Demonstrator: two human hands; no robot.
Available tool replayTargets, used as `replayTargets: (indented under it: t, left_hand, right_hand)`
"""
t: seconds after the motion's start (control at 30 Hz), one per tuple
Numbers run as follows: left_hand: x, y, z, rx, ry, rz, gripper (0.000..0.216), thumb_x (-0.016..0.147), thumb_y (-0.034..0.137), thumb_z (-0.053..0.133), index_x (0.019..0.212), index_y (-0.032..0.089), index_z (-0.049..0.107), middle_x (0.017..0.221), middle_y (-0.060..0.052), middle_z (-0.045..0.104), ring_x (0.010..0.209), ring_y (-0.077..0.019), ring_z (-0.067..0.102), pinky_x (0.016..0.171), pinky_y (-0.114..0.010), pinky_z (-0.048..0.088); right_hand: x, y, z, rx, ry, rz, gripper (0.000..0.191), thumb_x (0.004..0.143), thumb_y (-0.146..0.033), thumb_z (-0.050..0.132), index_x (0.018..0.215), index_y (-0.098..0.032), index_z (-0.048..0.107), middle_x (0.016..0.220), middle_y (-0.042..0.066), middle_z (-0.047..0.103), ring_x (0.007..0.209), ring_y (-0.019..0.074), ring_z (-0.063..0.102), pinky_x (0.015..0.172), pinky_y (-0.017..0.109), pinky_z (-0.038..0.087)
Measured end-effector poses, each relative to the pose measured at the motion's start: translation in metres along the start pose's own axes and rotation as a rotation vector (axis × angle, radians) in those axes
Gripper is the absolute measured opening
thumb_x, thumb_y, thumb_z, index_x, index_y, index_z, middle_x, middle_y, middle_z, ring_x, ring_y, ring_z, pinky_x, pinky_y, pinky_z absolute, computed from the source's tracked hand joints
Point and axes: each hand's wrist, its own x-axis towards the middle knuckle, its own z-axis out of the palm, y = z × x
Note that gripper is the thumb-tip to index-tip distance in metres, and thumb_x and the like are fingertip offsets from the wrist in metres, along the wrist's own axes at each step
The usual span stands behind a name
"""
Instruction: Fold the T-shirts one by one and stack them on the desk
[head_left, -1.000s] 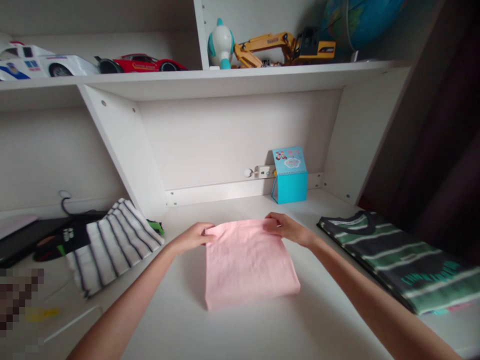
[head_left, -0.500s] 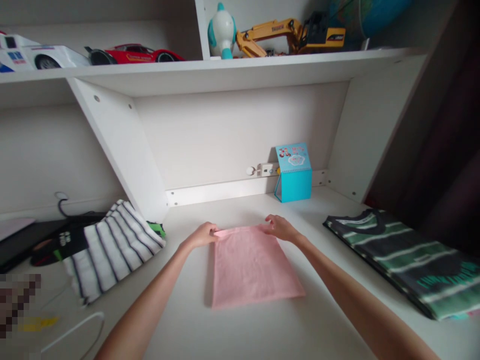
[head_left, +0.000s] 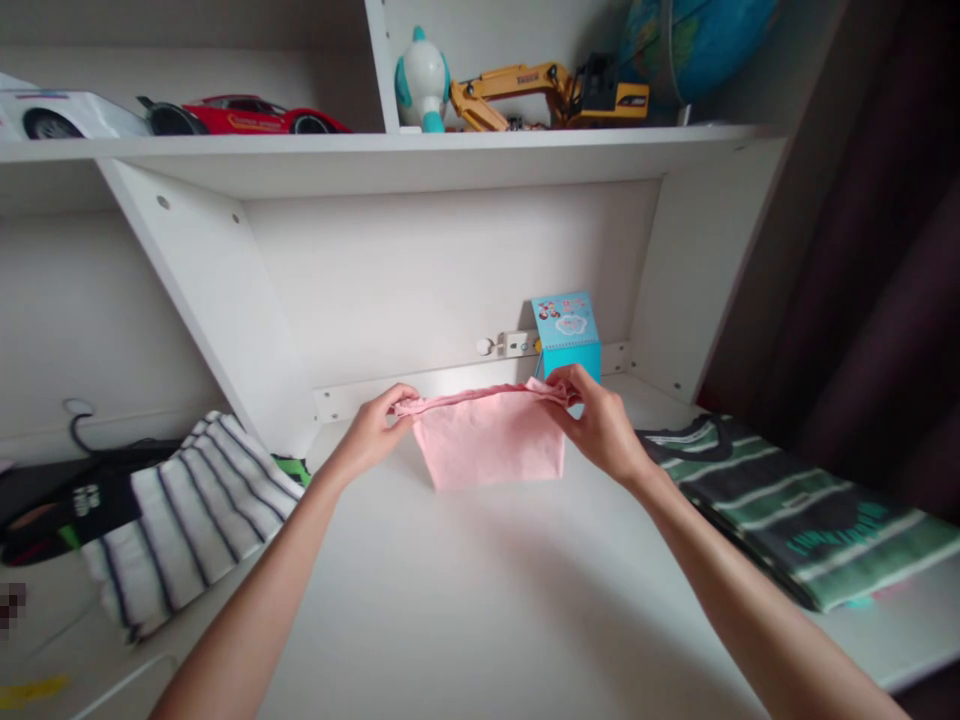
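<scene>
A folded pink cloth [head_left: 489, 447] hangs in the air above the white desk [head_left: 480, 600], held by its top edge. My left hand [head_left: 373, 432] pinches the cloth's upper left corner. The upper right corner is pinched by my right hand [head_left: 596, 422]. The cloth's lower edge hangs just above the desk surface, in front of the back panel.
A white-and-dark striped garment [head_left: 191, 510] lies at the left beside black items. A green-striped dark shirt [head_left: 787, 510] lies flat at the right. A blue calendar stand [head_left: 566, 335] sits at the back. Toy cars [head_left: 240, 113], an excavator [head_left: 547, 92] and a globe [head_left: 690, 40] fill the upper shelf.
The pink cloth lay flat on the desk with both hands at its far edge; now both hands have lifted it by that edge, so it hangs.
</scene>
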Motion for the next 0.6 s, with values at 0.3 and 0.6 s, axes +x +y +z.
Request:
replayTargets:
  t: [0.3, 0.6]
  left_hand:
    - [-0.049, -0.010, 0.027, 0.247, -0.488, -0.054, 0.040, 0.076, 0.009, 0.049, 0.113, 0.017, 0.061, 0.119, -0.010, 0.063, 0.113, -0.0242, 0.056, 0.100, -0.035, 0.039]
    - [-0.110, 0.089, 0.096, 0.082, -0.687, 0.315, 0.028, 0.089, 0.031, 0.055, 0.115, 0.025, 0.059, 0.110, -0.006, 0.067, 0.106, -0.0232, 0.059, 0.102, -0.040, 0.036]
  right_hand:
    - [-0.079, -0.031, -0.018, 0.137, -0.701, -0.359, 0.024, 0.094, -0.034, 0.048, 0.112, -0.022, 0.059, 0.101, 0.006, 0.069, 0.089, 0.0179, 0.065, 0.079, 0.028, 0.050]
    - [-0.066, 0.059, 0.052, -0.143, -0.574, -0.224, 0.032, 0.093, -0.020, 0.045, 0.121, -0.018, 0.062, 0.124, 0.010, 0.065, 0.114, 0.0232, 0.060, 0.098, 0.037, 0.048]
